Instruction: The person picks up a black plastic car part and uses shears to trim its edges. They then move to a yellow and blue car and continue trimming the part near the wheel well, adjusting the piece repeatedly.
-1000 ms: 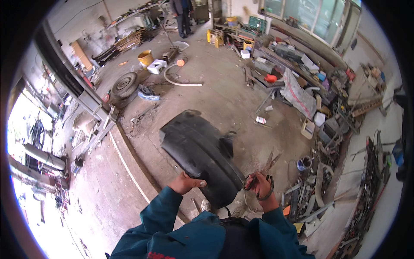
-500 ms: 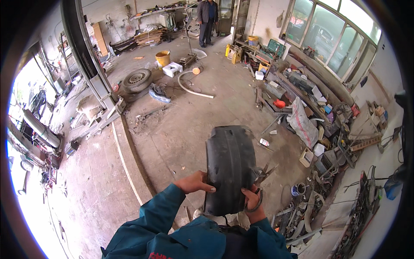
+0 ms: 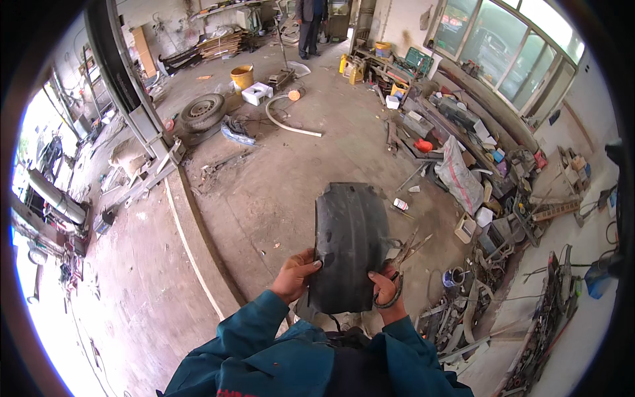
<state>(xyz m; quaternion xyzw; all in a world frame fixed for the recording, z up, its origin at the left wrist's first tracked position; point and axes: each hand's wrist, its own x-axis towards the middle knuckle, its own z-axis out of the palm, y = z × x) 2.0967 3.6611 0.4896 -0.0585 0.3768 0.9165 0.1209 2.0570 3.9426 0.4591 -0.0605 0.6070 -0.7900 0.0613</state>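
Hands up front: our left hand (image 3: 296, 276) pinches the black rubber sheet's (image 3: 349, 241) lower edge, while our right hand (image 3: 385, 293) grips sheet and shears (image 3: 401, 264) together.

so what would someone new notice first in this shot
Front and centre, a black ribbed rubber sheet is held upright between the left hand and the right hand, which also carries metal shears. Behind on the left lie stacked tyres near a yellow bucket; scrap metal clutter lines the right wall.
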